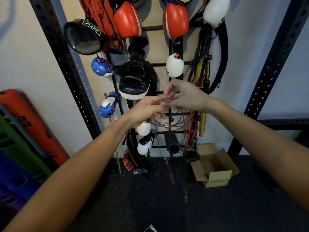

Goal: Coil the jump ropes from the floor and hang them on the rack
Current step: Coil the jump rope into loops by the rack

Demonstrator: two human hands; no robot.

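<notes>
Forearms stretch out ahead of me and meet at the middle of the rack (153, 28). My left hand (147, 108) curls around the gathered strands of the red jump rope (168, 126). My right hand (185, 96) pinches the same strands from above, fingers bent. The rope's loops hang below both hands, against the rack's bars. A pinkish handle (169, 171) dangles, blurred, low over the dark floor (150, 206). Boxing gloves (127, 19) hang all around, and an open cardboard box (215, 169) sits down to the right.
</notes>
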